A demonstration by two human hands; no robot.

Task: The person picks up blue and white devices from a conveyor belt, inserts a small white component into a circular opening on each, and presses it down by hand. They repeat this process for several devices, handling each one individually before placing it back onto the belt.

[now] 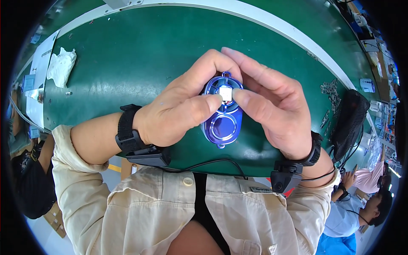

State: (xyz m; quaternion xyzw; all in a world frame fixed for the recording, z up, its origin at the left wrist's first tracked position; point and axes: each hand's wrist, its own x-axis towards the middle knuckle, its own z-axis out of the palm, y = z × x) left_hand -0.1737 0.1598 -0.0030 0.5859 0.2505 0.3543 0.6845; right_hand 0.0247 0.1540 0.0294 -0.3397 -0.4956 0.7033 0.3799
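A shiny blue-purple oval casing [223,127] is held upright over the green table between my two hands. It has two round rings on its face and a small loop at each end. A small white square piece [225,94] sits in its upper ring. My left hand [178,104] grips the casing from the left, its thumb tip at the white piece's lower left edge. My right hand [272,100] closes on the upper right side, its thumb at the white piece's right edge. The fingers behind the casing are partly hidden.
Several small metal parts [329,90] lie at the right of the green table [140,51], beside a black mesh pouch [350,123]. A crumpled white bag [62,68] lies far left. A black cable [204,166] runs along the near edge. Other people sit at both sides.
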